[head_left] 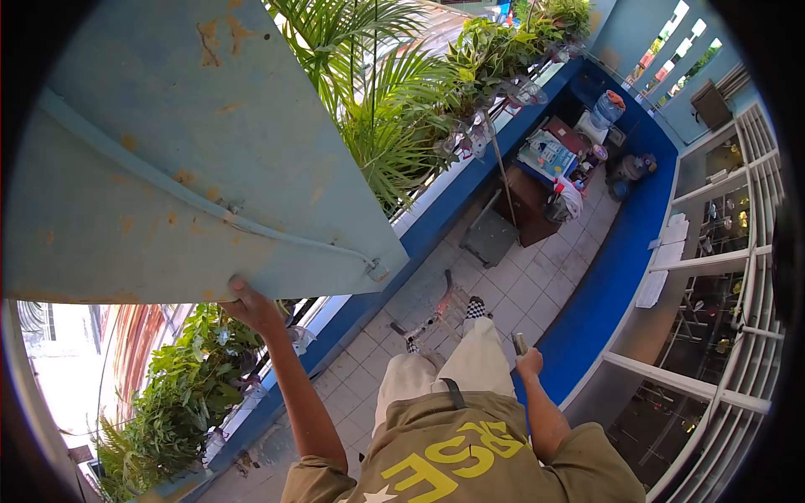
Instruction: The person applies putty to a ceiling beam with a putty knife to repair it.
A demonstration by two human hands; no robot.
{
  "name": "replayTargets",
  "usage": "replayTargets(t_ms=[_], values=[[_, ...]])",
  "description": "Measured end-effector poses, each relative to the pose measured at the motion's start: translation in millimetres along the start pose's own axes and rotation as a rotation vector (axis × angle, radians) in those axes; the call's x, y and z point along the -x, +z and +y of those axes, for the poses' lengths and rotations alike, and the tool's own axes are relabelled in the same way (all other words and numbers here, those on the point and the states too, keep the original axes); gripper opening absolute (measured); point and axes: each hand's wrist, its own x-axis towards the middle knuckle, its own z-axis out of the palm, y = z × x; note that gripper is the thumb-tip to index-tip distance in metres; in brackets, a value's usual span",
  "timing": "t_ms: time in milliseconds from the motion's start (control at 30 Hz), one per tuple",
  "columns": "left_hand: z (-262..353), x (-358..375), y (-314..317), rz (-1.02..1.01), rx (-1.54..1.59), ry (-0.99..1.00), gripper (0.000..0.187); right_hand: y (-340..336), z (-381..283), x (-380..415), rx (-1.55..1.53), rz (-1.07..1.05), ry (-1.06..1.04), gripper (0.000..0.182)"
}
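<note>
My left hand (pixel 253 308) grips the lower edge of a large light-blue painted panel (pixel 210 168), its thumb on the near face and its other fingers hidden behind. Brownish patches of worn paint mark the panel, and a thin pipe (pixel 168 172) in the same blue runs across it. Closed beside my right thigh, my right hand (pixel 529 365) holds a short, flat, grey-brown tool (pixel 521 344); its exact kind is too small to tell. Between my feet and the ledge, a metal frame with dark handle ends (pixel 436 312) is on the tiled floor.
Potted plants (pixel 180 394) line the blue ledge (pixel 335 323) on my left. Ahead are a grey bin (pixel 489 237), a brown cabinet (pixel 530 205) with items on top, and a water jug (pixel 608 109). Louvred windows with white bars (pixel 713 260) run along the right.
</note>
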Motion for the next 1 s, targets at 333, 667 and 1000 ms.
replayTargets(t_ms=[333,667,1000], values=[[-87.0,153.6,-6.0,-0.213,-0.154,-0.431,0.085,74.0,45.0,28.9,0.004,-0.153,0.315,0.026],[-230.5,379.1,-13.5,-1.611,-0.687,-0.293,0.088,124.2,47.4,42.7,-0.164,-0.166,0.575,0.036],[-283.8,417.4,7.2,-1.765,-0.803,-0.523,0.066,170.1,65.8,61.6,-0.426,0.013,0.350,0.046]])
